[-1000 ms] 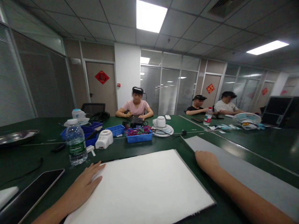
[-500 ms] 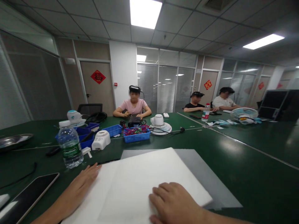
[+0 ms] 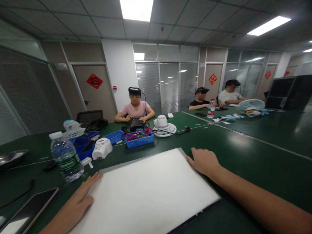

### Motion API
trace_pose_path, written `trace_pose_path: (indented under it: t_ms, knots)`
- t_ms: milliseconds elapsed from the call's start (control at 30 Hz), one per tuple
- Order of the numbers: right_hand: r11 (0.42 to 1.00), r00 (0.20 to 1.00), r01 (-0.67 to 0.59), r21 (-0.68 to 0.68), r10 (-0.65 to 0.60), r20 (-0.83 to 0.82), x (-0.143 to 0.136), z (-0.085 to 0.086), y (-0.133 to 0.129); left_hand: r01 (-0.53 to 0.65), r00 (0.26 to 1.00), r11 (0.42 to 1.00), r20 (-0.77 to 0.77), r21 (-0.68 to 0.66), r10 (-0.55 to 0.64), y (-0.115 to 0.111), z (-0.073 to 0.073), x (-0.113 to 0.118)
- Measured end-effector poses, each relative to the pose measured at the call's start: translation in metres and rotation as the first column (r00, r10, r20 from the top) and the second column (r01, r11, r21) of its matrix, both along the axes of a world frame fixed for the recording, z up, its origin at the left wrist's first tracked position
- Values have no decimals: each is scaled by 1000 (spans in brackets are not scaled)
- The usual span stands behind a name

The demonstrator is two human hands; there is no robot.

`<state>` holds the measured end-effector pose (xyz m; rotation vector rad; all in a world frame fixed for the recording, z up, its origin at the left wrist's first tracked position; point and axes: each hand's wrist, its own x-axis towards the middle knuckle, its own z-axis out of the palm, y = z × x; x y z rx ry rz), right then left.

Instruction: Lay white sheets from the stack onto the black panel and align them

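A thick white sheet or stack of paper (image 3: 151,188) lies in front of me on the green table. A thin strip of a grey sheet (image 3: 117,168) shows from under its far edge. My left hand (image 3: 84,193) lies along the paper's left edge, fingers stretched out and thumb apart. My right hand (image 3: 204,161) is at the far right corner, its thumb touching the paper's edge and its fingers just beyond, apart from the thumb. Neither hand appears to grip anything.
A water bottle (image 3: 67,159) and a phone (image 3: 31,211) are on the left. Behind the paper stand a white plastic housing (image 3: 102,148), a blue tray of wires (image 3: 139,141) and a white fan part (image 3: 164,126). A person (image 3: 135,110) sits opposite; two others sit further right.
My right hand has moved from on top of the paper to its far right corner. The grey sheet, which stuck out widely on the right, now lies almost entirely under the white paper.
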<state>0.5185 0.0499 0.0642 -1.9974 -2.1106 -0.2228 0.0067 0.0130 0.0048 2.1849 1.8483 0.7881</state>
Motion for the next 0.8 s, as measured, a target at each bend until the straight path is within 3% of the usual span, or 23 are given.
trace_pose_path:
  t_ms: [100,367,567,800]
  knots:
    - [999,999,24,-40,-25,-31,14,-5,11,1,1000,1000,31,1,-1,-2,1,-1]
    - [979,972,-191,-76,178,-151,0,-19,13,-84,995,996,57,11,83,-3,4,1]
    - [949,941,-290,-126,259,-215,2,-26,22,-91,996,996,7,5,91,-8,10,3]
    - [961,953,-236,-144,200,-228,-18,-37,15,-118,993,993,-20,-25,118,-8,13,4]
